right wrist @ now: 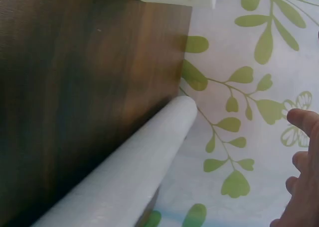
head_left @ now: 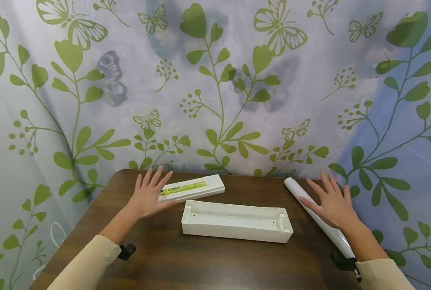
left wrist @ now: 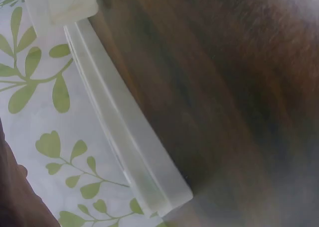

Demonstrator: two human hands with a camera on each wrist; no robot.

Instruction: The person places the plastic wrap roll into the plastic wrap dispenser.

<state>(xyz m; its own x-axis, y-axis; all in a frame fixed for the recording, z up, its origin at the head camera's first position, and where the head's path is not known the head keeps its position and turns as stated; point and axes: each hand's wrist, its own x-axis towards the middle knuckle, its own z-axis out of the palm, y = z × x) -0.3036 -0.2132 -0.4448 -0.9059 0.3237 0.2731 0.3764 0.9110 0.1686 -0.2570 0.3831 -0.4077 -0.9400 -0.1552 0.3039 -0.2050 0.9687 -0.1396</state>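
In the head view my left hand (head_left: 147,197) is raised with its fingers spread, holding nothing. Just beyond it lies a long white lid (head_left: 215,184) with a yellow-green label, partly covered by the hand. A long white open box (head_left: 233,233) sits at the middle of the table, its hollow side up. On the right, my right hand (head_left: 332,204) is also held up with fingers apart, above a white roll (head_left: 298,188) that slants along the table's right side. The hand covers part of that roll. In the right wrist view the roll (right wrist: 124,162) shows from close by.
The brown wooden table (head_left: 157,257) runs back to a hanging cloth (head_left: 222,100) printed with green leaves and butterflies. A black wrist strap piece (head_left: 127,251) shows below the left sleeve, and another black mount (head_left: 342,262) is by the right sleeve.
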